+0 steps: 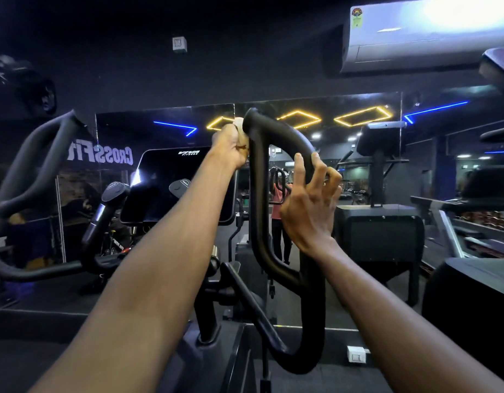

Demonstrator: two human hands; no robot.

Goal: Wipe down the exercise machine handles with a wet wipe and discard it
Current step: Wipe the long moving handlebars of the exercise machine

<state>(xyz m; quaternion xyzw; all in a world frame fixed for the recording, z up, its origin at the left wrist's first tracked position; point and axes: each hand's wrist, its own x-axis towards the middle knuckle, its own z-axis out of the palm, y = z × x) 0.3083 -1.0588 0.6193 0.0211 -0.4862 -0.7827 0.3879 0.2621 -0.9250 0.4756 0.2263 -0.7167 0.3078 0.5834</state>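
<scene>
A black looped handle (pixel 259 194) of the exercise machine rises in the middle of the view. My left hand (pixel 229 146) is closed around a crumpled pale wet wipe (pixel 239 123) and presses it against the handle's top end. My right hand (pixel 310 199) grips the curved right side of the same handle, fingers wrapped round the tube. A second matching handle (pixel 32 165) curves up at the far left, untouched.
The machine's dark console screen (pixel 177 185) sits between the handles. A wall mirror (pixel 344 143) ahead reflects gym lights and a person. Another machine (pixel 384 222) stands to the right, a treadmill edge (pixel 458 236) further right, and an air conditioner (pixel 426 38) hangs above.
</scene>
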